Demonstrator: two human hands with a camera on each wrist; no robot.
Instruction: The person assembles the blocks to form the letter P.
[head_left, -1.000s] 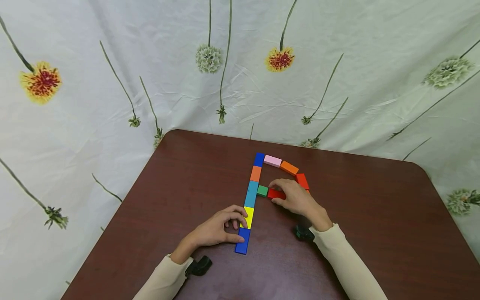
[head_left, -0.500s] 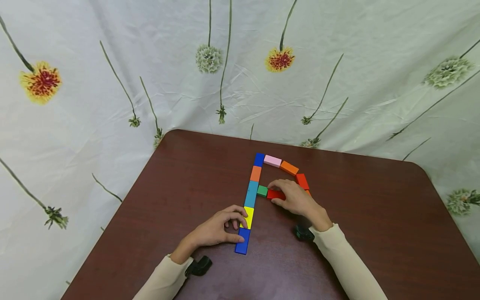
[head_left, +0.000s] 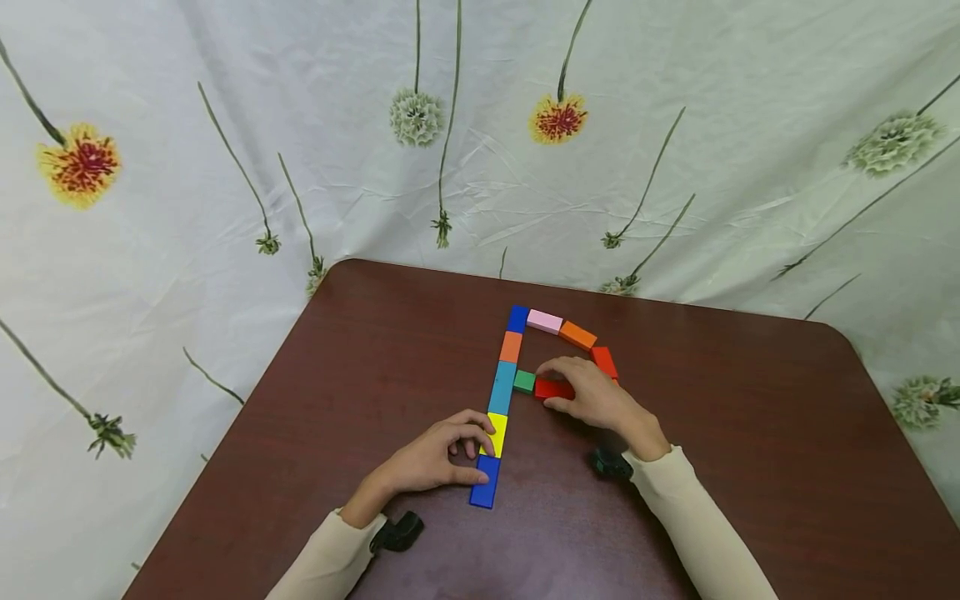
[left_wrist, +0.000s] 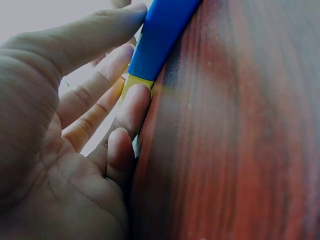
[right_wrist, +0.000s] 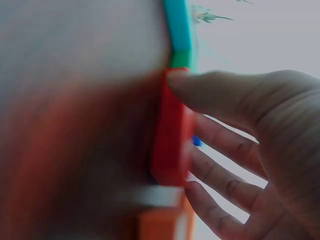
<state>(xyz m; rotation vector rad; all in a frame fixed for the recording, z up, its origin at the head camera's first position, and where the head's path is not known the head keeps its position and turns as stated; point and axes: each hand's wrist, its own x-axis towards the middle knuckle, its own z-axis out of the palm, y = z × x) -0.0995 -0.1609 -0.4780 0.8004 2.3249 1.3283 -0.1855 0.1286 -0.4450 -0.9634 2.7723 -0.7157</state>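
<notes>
A line of blocks runs down the table: dark blue (head_left: 518, 319), salmon-orange (head_left: 511, 347), light blue (head_left: 502, 387), yellow (head_left: 498, 427) and a nearer blue block (head_left: 483, 493). My left hand (head_left: 431, 454) rests along its lower left side, thumb touching the nearer blue block and fingertips on the yellow one. My right hand (head_left: 596, 396) pinches a red block (head_left: 552, 389) between thumb and fingers. That block lies flat, its left end against a small green block (head_left: 524, 382), which meets the light blue one. The hand partly covers the red block.
From the dark blue block's top, a pink block (head_left: 544, 322), an orange block (head_left: 578, 335) and another red block (head_left: 603, 362) curve right. Another orange block (right_wrist: 161, 222) is mostly hidden behind my right hand. The brown table (head_left: 360, 350) meets a flowered cloth (head_left: 330, 125) behind.
My right wrist and forearm have shifted very slightly to the right, and a little more of the pinched red block shows. The left hand stays where it was.
</notes>
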